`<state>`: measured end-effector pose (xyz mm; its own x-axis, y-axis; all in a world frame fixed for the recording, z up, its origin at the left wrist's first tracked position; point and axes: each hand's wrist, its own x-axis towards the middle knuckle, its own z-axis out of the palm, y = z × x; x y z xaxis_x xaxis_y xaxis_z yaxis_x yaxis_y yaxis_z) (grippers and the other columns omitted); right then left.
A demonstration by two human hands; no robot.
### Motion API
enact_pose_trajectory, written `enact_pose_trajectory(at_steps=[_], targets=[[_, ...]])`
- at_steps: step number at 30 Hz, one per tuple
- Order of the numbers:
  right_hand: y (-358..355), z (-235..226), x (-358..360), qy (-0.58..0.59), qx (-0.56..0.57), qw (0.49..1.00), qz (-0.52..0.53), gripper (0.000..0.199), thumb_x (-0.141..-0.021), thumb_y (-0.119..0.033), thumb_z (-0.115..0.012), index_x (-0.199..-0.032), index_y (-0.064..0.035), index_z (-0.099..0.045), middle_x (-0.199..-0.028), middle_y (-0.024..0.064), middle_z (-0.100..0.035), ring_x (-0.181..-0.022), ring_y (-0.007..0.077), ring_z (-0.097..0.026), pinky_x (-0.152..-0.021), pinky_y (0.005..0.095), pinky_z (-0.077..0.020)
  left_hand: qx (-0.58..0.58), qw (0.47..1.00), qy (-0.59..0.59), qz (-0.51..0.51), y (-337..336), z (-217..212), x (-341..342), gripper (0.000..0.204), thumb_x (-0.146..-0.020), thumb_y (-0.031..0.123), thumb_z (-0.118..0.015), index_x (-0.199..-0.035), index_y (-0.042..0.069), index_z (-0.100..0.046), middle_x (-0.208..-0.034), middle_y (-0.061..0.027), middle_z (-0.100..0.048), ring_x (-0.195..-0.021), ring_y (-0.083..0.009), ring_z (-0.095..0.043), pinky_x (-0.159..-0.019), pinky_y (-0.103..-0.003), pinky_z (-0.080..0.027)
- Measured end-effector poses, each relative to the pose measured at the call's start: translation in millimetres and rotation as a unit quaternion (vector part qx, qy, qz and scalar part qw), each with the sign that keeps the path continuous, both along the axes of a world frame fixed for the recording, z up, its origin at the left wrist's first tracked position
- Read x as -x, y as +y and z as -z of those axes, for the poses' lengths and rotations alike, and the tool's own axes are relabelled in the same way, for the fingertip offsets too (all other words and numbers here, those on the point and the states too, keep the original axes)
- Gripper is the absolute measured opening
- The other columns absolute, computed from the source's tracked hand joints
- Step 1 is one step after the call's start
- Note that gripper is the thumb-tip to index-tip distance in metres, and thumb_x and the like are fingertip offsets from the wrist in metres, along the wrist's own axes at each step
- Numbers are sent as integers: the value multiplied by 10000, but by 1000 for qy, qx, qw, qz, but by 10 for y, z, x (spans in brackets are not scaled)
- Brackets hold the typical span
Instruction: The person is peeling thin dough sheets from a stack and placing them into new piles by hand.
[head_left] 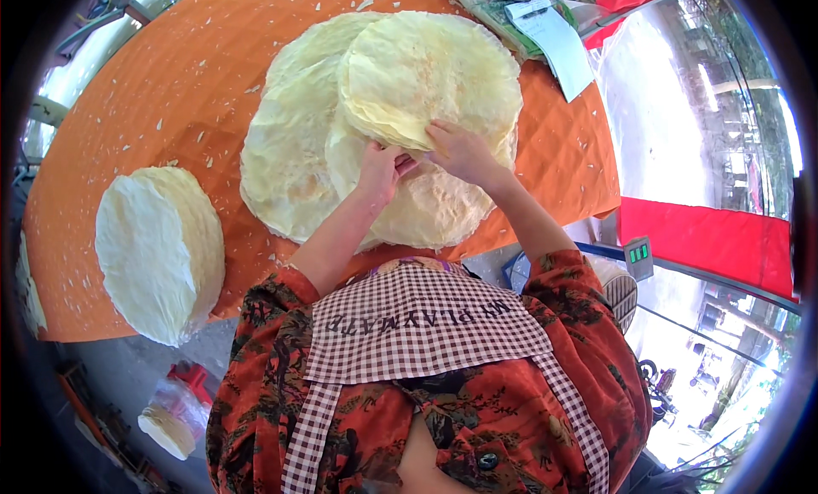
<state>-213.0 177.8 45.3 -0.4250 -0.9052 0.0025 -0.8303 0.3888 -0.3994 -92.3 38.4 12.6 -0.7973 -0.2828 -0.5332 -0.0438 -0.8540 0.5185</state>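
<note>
Thin, pale yellow round flatbreads lie in broad overlapping piles in the middle of the table. On top, toward the right, sits a smaller round stack of flatbreads with ragged, layered edges. My left hand is closed at the near edge of this stack, its fingers curled and partly hidden. Close beside it, my right hand pinches the same edge, thumb on top and fingers underneath. The fingertips of both hands nearly meet. How many sheets they grip cannot be made out.
An orange cloth strewn with pale crumbs covers the table. Another tall flatbread stack stands at the near left edge. At the far right are a light blue paper and a pen. A small device with a green display hangs beyond the right edge.
</note>
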Motion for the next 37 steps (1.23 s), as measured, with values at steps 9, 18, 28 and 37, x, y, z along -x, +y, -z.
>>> enact_pose_trajectory(at_steps=[9, 18, 28, 37], targets=[[-69, 100, -152, 68, 58, 996, 19, 600, -780, -441, -630, -1183, -9, -524, -1213, 200, -538, -1114, 358, -528, -862, 420, -468, 93, 995, -16, -19, 88, 8, 33, 397, -807, -60, -547, -1174, 55, -450, -1033, -101, -591, -870, -215, -631, -718, -315, -561], [-173, 218, -23, 84, 56, 993, 61, 332, -759, -173, -618, -1057, -29, -602, -947, 158, -640, -865, 319, -627, -698, 400, -498, 59, 994, -89, -19, 85, 183, 50, 299, -870, -8, -492, -1166, 31, -476, -1087, -108, -583, -869, -222, -640, -688, -334, -570], [-934, -2123, 2511, -84, -128, 984, 90, 529, -640, -151, -691, -1129, -10, -546, -970, 82, -621, -933, 190, -569, -865, 327, -434, 63, 993, -98, -9, 37, 262, 12, 317, -877, 61, -520, -1190, 67, -472, -1074, -90, -596, -930, -208, -625, -765, -355, -541], [-1229, -3059, 2804, -105, -85, 990, 42, 506, -633, -103, -669, -1127, -30, -587, -984, 109, -637, -927, 213, -599, -902, 359, -440, 17, 995, -99, -11, 49, 176, 27, 362, -874, 80, -553, -1224, 49, -466, -1147, -129, -555, -996, -276, -609, -769, -360, -548]])
